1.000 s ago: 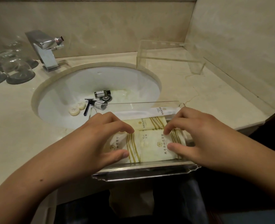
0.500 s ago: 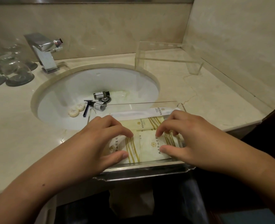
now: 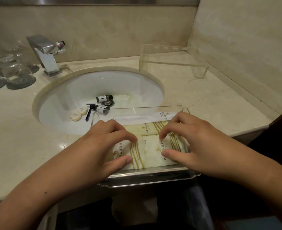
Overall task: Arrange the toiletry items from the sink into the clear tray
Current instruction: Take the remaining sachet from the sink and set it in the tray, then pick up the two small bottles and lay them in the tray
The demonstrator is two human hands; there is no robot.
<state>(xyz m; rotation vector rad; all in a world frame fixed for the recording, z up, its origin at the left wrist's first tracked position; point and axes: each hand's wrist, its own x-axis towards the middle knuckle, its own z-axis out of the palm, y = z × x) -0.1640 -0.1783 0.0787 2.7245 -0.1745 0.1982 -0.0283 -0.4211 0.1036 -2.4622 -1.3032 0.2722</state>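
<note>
The clear tray [image 3: 147,177] sits at the counter's front edge, overhanging it. Inside lie cream packets with gold stripes [image 3: 153,149] and a long white wrapped item [image 3: 142,117] along the far wall. My left hand [image 3: 102,146] rests on the left packet, fingers spread. My right hand [image 3: 191,143] presses fingertips and thumb on the right packet. In the white sink [image 3: 67,93] lie a small dark bottle [image 3: 103,98], a razor [image 3: 91,112], a small clear bottle [image 3: 102,110] and two round soaps [image 3: 79,114].
A chrome faucet [image 3: 45,55] stands behind the sink. Upturned glasses [image 3: 16,75] sit at the back left. A clear acrylic stand [image 3: 173,63] is at the back right by the marble wall.
Both hands have edged slightly closer together over the packets; my right fingertips slid left on the right packet. The sink items have not moved.
</note>
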